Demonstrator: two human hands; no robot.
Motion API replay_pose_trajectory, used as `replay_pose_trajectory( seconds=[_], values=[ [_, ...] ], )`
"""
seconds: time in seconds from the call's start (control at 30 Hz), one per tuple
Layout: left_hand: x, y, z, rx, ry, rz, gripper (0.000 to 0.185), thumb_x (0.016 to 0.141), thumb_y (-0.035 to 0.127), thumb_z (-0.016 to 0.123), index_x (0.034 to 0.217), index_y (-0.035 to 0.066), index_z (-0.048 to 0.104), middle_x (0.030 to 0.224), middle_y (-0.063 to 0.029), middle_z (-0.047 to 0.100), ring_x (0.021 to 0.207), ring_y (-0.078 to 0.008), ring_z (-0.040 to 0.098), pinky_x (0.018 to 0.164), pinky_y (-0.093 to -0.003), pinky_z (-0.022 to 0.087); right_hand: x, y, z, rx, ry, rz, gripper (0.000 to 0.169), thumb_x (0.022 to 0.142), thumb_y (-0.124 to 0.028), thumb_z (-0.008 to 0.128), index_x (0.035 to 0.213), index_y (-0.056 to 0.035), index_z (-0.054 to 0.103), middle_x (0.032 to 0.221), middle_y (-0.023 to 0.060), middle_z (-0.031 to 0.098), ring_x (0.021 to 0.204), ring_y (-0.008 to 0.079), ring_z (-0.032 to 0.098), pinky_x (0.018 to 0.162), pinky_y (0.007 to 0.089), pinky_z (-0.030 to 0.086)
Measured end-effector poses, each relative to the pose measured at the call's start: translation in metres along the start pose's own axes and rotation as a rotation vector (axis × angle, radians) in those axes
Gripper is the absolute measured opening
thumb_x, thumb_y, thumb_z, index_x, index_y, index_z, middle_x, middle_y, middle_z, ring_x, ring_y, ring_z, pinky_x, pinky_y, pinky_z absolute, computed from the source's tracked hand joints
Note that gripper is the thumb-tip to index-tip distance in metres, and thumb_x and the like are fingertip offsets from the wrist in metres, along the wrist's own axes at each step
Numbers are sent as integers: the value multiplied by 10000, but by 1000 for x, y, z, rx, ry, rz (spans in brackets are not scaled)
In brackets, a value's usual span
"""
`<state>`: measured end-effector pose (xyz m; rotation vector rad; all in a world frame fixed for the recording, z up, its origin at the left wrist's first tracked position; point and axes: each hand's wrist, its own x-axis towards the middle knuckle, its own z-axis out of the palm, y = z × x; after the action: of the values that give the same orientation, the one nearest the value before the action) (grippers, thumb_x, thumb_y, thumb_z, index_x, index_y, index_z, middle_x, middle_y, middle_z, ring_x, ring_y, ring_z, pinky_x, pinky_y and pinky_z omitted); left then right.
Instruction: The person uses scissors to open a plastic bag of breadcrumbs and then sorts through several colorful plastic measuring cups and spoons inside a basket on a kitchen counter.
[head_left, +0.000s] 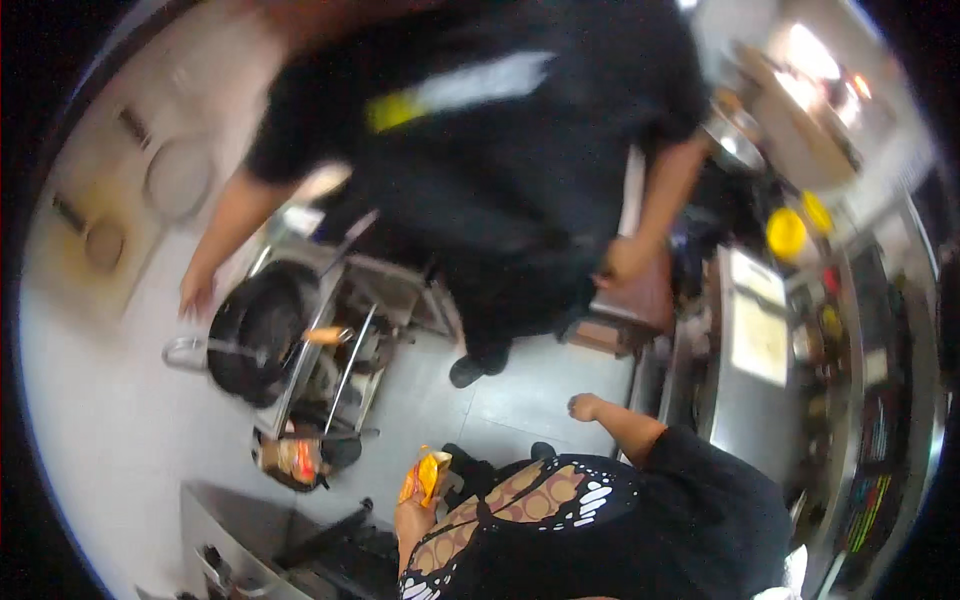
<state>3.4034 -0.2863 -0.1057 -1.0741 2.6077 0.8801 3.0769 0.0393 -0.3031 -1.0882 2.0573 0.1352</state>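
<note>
My left hand (415, 516), low in the view and left of the shirt's butterfly print, is closed around an orange and yellow packet (427, 474) with a crumpled top. My right hand (583, 407) hangs over the grey floor with fingers curled; nothing shows in it, though whether it is fully closed is hard to tell. A person (525, 172) in a dark shirt stands close in front of me, blurred, with both arms hanging down.
A metal rack (352, 375) holding black pans (262, 330) stands to the left. Along the right runs a steel counter (739, 420) with a white board (759, 337). A brown box-like object (637, 300) is beside the other person. Pans hang on the left wall.
</note>
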Motion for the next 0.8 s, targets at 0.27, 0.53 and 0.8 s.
replay_pose_trajectory(
  seconds=[0.27, 0.53, 0.8],
  values=[
    [4, 175, -29, 113, -131, 645, 374, 693, 409, 723, 753, 45, 656, 672, -189, 608, 647, -368, 607, 584, -417, 492, -124, 13, -9, 1293, 296, 379, 279, 831, -321, 561, 1050, -151, 598, 903, 2, 611, 740, 180, 597, 647, 354, 484],
    [-19, 337, -18, 139, -391, 1341, 382, 731, 453, 666, 743, 71, 654, 684, -151, 623, 643, -321, 621, 577, -380, 501, -190, 53, 21, 1420, 737, 487, 415, 876, -410, 541, 1096, -59, 578, 1075, 82, 607, 986, 191, 560, 793, 376, 471],
    [-60, 482, -61, -275, -330, 2307, 394, 702, 472, 653, 593, 111, 540, 539, -39, 452, 476, -209, 499, 440, -321, 387, -231, 2, 63, 2536, 592, -102, 416, 890, -391, 525, 1146, -63, 532, 1075, 95, 584, 1006, 209, 537, 862, 399, 444]
  ],
)
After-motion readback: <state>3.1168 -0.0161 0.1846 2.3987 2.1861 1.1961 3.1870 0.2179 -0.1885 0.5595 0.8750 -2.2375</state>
